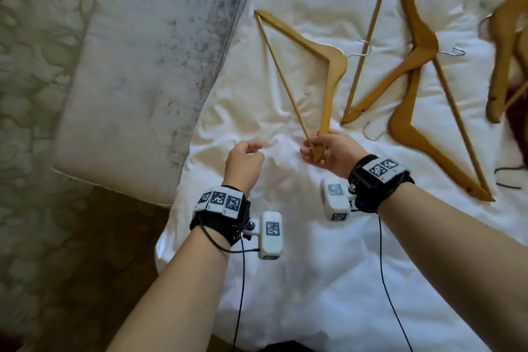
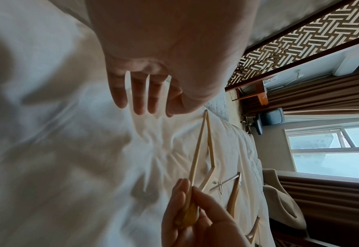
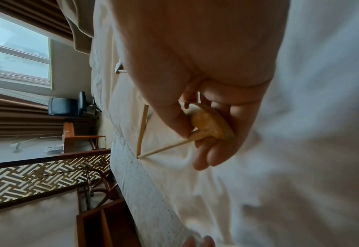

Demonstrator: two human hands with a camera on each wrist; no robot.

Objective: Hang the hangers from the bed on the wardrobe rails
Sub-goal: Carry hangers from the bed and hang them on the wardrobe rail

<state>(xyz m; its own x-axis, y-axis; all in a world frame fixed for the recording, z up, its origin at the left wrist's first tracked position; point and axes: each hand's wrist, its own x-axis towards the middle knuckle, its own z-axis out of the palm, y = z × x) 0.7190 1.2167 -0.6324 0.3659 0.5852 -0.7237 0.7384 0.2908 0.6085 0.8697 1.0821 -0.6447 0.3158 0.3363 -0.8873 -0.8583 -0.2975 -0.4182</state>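
Several wooden hangers with metal hooks lie on the white bed cover [image 1: 314, 237]. My right hand [image 1: 325, 148] pinches the near corner of the leftmost hanger [image 1: 333, 66], where its arm meets the bar; the same hanger [image 3: 208, 125] [image 2: 197, 160] appears in both wrist views. My left hand [image 1: 245, 157] hovers just left of it, fingers loosely curled and holding nothing; in the left wrist view the left hand [image 2: 144, 97] hangs over the cover. Two crossed hangers [image 1: 420, 54] lie to the right, and more hangers [image 1: 505, 37] sit at the right edge.
A grey-white padded bench [image 1: 137, 71] runs along the bed's left side over patterned carpet [image 1: 28, 123]. A dark red cloth [image 1: 517, 117] peeks in at the right edge. A window [image 2: 330, 150], brown curtains and an office chair lie beyond the bed.
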